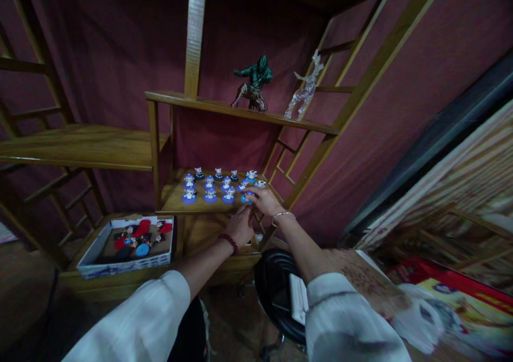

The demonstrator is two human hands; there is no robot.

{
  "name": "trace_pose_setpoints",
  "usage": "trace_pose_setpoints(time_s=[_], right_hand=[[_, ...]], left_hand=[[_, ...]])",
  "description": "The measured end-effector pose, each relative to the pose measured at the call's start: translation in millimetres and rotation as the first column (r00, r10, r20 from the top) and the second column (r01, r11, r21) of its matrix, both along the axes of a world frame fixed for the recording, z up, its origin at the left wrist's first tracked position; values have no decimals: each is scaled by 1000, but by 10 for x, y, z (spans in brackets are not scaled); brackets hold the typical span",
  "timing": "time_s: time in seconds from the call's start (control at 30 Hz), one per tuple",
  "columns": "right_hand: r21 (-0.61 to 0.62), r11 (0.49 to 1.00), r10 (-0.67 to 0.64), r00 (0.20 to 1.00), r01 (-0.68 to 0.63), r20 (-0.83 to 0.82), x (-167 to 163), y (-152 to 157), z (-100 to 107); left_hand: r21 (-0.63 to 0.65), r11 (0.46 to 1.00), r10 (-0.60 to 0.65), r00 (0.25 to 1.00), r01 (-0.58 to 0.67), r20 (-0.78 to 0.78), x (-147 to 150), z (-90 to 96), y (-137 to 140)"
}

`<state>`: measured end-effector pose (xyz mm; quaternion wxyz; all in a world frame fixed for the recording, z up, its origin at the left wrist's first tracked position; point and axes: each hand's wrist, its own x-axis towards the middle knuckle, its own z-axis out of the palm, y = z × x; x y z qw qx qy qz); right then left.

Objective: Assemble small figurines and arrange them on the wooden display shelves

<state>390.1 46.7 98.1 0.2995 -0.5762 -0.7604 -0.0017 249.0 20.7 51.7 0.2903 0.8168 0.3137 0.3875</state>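
Small figurines (210,194) with purple round bases stand in rows on the lower shelf (176,202) of a wooden display unit. At the front right end of the rows, my right hand (264,201) has its fingers closed about a figurine with a blue base (245,197), partly covered by the fingers. Just below, at the shelf's front edge, my left hand (239,227) is curled with its fingertips close to my right hand. What the left fingers hold, if anything, is hidden. Black-based figurines (218,174) form the back row.
A shallow box (126,268) of red, black and blue figurines stands at lower left. On the shelf above are a dark green hooded figure (256,81) and a clear deer figure (303,92). A black round stool (276,298) is below; a plastic bag (419,316) lies right.
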Motion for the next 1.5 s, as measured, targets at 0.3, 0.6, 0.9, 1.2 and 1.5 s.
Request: trace_pose_setpoints(time_s=[0.3,0.6,0.9,1.2,1.5], right_hand=[[145,987,-62,993,76,-99,29,-134,-31],[327,894,-257,948,307,-187,-134,-428,-232],[356,838,-289,890,414,-352,-625,-704,-554],[176,926,-241,881,335,-406,-1198,-714,-1252],[-95,974,-226,911,206,-345,-1903,-542,-1675]], left_hand=[[42,994,105,993,-103,-60,-72,79,-93],[-15,997,80,996,-81,-47,-152,-17,-155],[-67,991,111,987,-120,-118,-361,-130,-206],[-171,958,159,923,-230,-351,-759,-412,-236],[-236,897,215,836,-374,-505,-1447,-784,-70]])
